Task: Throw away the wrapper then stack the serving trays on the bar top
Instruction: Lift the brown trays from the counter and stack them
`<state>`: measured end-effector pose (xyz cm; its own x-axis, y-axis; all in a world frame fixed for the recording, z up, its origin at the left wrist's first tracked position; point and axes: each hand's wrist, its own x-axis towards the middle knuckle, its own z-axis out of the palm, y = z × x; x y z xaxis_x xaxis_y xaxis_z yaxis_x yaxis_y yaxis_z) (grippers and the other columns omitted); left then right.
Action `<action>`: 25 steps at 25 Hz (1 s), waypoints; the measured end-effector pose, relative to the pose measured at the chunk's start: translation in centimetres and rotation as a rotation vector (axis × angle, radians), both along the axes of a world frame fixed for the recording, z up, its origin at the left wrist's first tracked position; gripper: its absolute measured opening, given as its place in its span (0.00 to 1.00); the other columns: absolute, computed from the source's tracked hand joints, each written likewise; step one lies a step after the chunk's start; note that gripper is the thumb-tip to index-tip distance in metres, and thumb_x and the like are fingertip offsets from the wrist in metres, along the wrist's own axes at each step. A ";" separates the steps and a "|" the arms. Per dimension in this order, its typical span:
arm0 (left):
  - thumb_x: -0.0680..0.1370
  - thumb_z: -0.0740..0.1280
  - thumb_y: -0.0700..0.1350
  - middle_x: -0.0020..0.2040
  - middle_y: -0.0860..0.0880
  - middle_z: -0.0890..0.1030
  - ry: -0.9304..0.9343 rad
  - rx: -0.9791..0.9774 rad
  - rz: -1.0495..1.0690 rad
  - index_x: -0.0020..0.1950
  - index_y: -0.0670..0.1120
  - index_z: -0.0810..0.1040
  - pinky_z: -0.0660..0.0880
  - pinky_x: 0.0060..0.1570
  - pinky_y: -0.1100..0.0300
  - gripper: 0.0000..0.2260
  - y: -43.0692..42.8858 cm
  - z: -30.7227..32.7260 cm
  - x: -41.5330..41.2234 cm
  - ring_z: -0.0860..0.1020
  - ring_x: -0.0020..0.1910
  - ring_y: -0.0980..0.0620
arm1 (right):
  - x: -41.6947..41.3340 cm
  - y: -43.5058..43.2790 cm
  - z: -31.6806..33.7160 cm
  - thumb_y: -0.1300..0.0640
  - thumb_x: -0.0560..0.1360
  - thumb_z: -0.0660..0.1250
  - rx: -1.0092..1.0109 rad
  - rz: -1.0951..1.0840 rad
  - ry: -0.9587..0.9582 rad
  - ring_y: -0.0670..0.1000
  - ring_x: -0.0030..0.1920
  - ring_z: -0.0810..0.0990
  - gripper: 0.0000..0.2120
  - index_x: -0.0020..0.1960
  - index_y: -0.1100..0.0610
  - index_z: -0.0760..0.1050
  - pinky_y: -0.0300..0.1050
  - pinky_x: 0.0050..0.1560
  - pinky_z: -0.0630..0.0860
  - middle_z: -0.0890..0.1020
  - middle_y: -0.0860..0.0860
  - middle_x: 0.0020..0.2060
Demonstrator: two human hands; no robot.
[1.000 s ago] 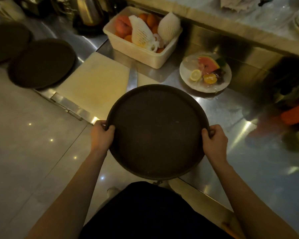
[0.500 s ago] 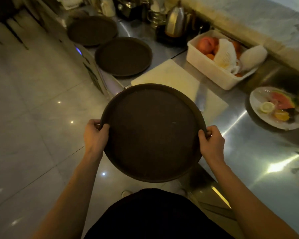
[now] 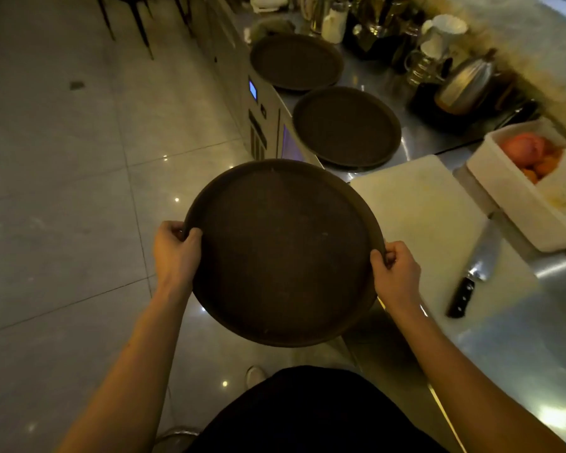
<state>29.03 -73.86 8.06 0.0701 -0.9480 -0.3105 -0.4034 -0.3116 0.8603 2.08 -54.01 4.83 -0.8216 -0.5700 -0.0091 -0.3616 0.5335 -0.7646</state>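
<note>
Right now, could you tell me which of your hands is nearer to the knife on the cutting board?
Right. The right hand grips the held tray's rim beside the knife; the left hand grips the opposite rim.

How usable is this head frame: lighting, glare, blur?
Head view: dim, warm light; the held tray and both counter trays read as dark discs; glare streaks the steel counter; motion blur smears the kettle and fruit bin; wide-angle bending at edges.

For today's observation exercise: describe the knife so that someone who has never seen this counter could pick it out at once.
Start at the long steel counter on the right and find the white cutting board beside the tub of fruit. The knife lies along the board's right edge, its black handle pointing towards the person. It is the only slim, shiny thing there; the neighbours are round dark trays.
</note>
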 end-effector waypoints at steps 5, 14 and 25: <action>0.76 0.66 0.42 0.51 0.43 0.79 -0.029 -0.012 0.033 0.58 0.45 0.73 0.80 0.49 0.48 0.12 -4.1 -0.8 -2.6 0.80 0.49 0.45 | -3.8 -5.9 -1.5 0.55 0.76 0.66 -0.018 0.025 -0.046 0.55 0.33 0.76 0.07 0.44 0.59 0.73 0.48 0.34 0.74 0.77 0.56 0.34; 0.77 0.64 0.41 0.51 0.45 0.78 -0.235 0.061 -0.083 0.62 0.44 0.71 0.78 0.45 0.53 0.14 -15.5 -0.7 -17.6 0.78 0.50 0.48 | -16.4 -14.9 -3.2 0.57 0.76 0.66 -0.050 -0.111 -0.092 0.53 0.32 0.74 0.07 0.41 0.57 0.71 0.45 0.34 0.68 0.76 0.54 0.31; 0.79 0.63 0.38 0.62 0.44 0.77 -0.356 0.029 -0.478 0.67 0.44 0.73 0.76 0.58 0.48 0.17 -24.7 -4.3 -33.9 0.77 0.60 0.44 | -26.6 -17.0 -4.9 0.56 0.78 0.63 0.103 -0.331 -0.040 0.54 0.32 0.74 0.07 0.45 0.59 0.70 0.49 0.35 0.71 0.74 0.54 0.31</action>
